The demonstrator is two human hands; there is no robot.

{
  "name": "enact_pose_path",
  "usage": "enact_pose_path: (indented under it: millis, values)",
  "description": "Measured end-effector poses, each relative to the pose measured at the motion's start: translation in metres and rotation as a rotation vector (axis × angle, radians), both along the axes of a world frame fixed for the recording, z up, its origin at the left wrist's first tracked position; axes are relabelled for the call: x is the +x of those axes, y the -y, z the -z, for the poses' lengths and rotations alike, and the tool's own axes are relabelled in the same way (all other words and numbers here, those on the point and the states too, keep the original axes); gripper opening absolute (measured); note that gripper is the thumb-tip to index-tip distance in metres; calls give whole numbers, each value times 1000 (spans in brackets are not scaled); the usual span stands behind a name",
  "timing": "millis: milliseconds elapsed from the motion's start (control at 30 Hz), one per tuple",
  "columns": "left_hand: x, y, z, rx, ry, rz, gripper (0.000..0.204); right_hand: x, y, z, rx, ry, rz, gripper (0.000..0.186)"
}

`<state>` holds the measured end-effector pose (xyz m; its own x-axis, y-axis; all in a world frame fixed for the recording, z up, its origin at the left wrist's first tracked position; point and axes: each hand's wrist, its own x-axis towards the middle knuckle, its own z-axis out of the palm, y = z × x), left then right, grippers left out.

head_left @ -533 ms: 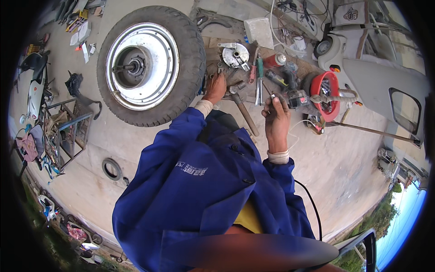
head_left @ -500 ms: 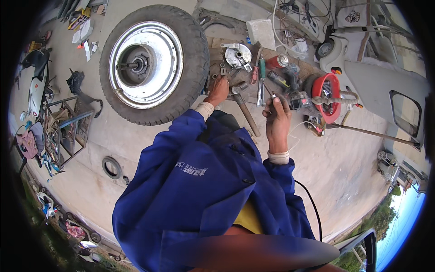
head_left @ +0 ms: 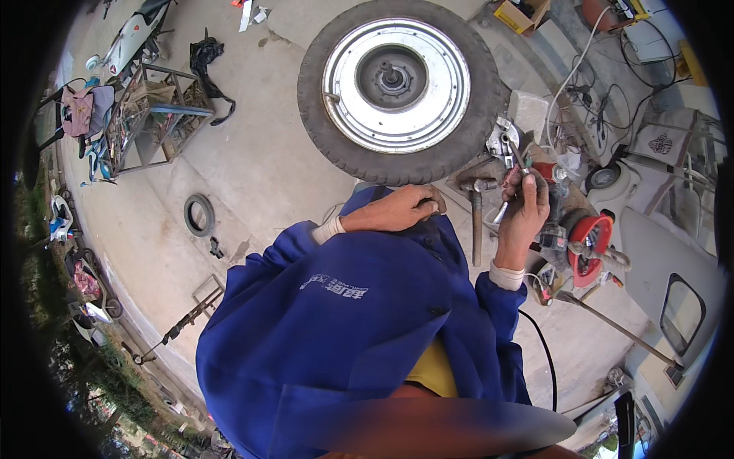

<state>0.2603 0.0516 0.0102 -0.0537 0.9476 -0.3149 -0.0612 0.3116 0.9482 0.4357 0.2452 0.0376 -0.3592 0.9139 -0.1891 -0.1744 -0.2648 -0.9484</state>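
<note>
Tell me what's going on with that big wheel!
A person in a blue jacket is beside the wheel. Their right hand pinches a small thin thing, too small to name. Their left hand is curled in front of the jacket; whether it holds anything is unclear. A hammer lies between the hands.

Small tyre (head_left: 189, 217) near metal rack (head_left: 182, 109)

At the upper centre, the silver round metal wheel rim (head_left: 441, 88) is glossy, and the black rubber tyre (head_left: 483, 80) is matt and rough. Right of the centre, the thin dark rod (head_left: 518, 156) looks like dull metal, the brown hammer handle (head_left: 477, 229) like wood, the red round bowl (head_left: 575, 249) like smooth plastic.
</note>
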Motion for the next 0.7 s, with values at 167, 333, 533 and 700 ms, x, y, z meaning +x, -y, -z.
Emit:
enact_pose_path:
  millis: [167,333,533,700]
  values:
    - [-35,54,-26,3,213,-204,21,-40,26,-16,66,102,-133,26]
    - [-57,69,-25,127,163,-564,17,-67,54,-40,172,240,-445,27]
    - [-90,70,-9,199,103,-653,15,-94,80,-43,380,337,-584,26]
    - [-104,70,-13,233,48,-617,14,-112,94,-49,430,350,-562,26]
